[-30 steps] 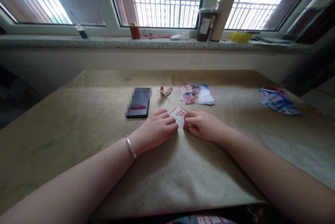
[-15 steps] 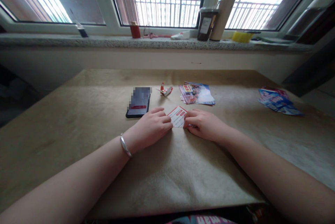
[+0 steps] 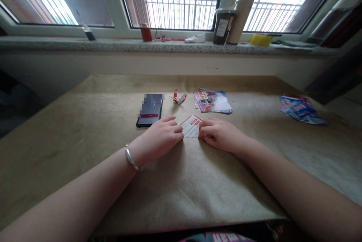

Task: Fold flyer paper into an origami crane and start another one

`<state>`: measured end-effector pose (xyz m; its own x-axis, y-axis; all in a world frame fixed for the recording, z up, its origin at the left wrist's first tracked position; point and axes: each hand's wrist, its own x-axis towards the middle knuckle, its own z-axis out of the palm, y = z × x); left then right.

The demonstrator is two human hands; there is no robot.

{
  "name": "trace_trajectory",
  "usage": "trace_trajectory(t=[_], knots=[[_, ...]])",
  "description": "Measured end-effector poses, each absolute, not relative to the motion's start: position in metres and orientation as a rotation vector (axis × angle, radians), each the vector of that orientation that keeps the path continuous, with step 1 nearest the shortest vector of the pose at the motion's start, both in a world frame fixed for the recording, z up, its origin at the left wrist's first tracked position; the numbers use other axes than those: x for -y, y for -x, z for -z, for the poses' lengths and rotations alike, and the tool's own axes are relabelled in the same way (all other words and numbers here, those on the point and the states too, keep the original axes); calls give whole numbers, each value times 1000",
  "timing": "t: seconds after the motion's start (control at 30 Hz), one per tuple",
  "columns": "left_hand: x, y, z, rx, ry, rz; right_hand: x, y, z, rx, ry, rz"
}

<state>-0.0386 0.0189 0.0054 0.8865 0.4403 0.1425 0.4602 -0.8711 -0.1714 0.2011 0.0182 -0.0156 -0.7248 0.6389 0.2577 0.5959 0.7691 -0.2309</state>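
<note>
The left hand [image 3: 158,136] rests its fingertips on the left side of a printed white-and-red paper [image 3: 190,129]; the right hand [image 3: 222,133] curls its fingers over the right side. Whether either pinches or merely presses, I cannot tell. The paper lies between them on the table [image 3: 181,193]. Beyond the left hand is a phone [image 3: 149,109]; farther right, a small folded paper piece [image 3: 179,99], then colourful leaflets [image 3: 219,101]. More leaflets [image 3: 301,110] lie far right.

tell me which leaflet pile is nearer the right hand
The pale pink-and-blue pile with the yellow patch, just beyond the right hand; the other pile, deeper blue, lies well off to the right.
</note>
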Motion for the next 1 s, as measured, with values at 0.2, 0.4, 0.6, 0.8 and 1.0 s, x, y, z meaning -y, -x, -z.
trace_trajectory(t=[0.2,0.4,0.6,0.8,1.0], knots=[[-22,43,-5,686,2881,125,-19,-203,17,2641,950,-203],[-24,48,-12,695,2879,71,-19,-204,18,2654,951,-215],[-24,50,-14,705,2859,72,-19,-204,16,2647,943,-224],[-22,51,-16,745,2866,-6,-19,-206,17,2660,967,-239],[-21,54,-20,790,2854,-44,-20,-206,18,2656,969,-234]])
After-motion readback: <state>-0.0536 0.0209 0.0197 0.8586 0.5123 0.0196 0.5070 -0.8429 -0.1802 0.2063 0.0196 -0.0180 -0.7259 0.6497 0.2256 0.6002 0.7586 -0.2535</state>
